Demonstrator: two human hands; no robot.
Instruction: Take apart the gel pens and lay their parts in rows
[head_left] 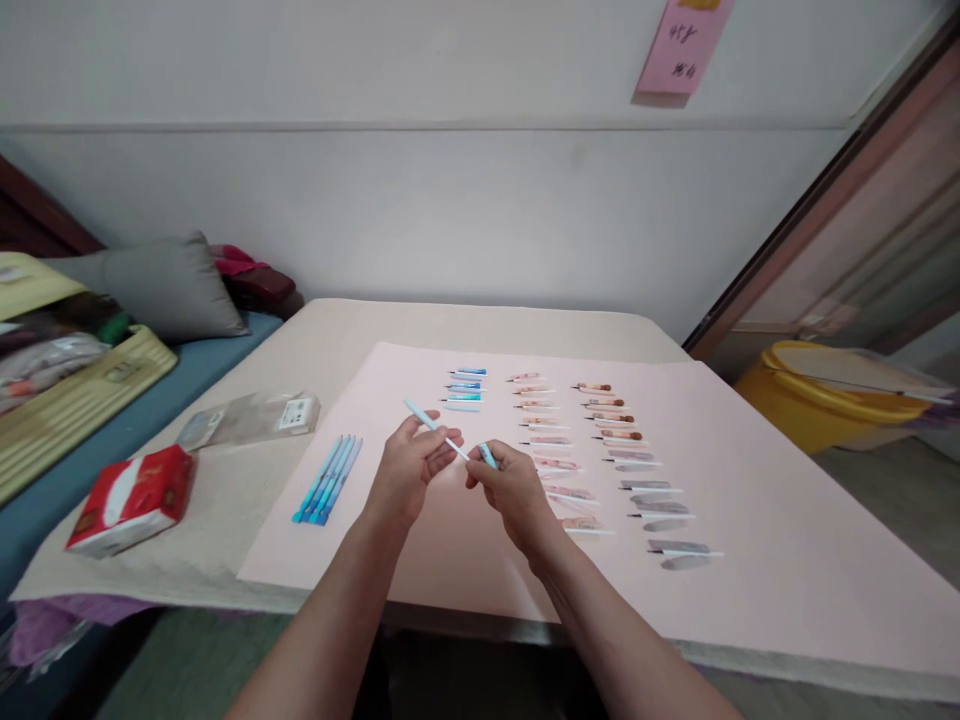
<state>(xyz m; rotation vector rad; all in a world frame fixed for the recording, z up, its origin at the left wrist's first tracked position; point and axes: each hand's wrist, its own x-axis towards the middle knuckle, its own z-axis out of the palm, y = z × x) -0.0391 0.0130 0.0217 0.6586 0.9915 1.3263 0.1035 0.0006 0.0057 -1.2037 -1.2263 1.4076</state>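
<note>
My left hand point(405, 465) is closed on a light blue pen piece point(420, 413), held slanting above the sheet. A thin white pen refill point(456, 449) sticks out of its lower end towards my right hand point(514, 485). That hand is closed too, its fingertips at the refill's end and a short blue pen piece point(487, 456) in its grip. Left of my hands, several blue pens point(328, 482) lie side by side. Beyond them is a short column of blue pen parts point(465, 385) with refills.
A pale pink sheet point(420, 560) covers much of the table. Pink pen parts point(551, 441) and brown point(619, 420) and grey ones point(660, 507) lie in columns on the right. At left are a red tissue pack point(135, 495) and a clear plastic bag point(251, 420); a yellow bin point(802, 410) stands right.
</note>
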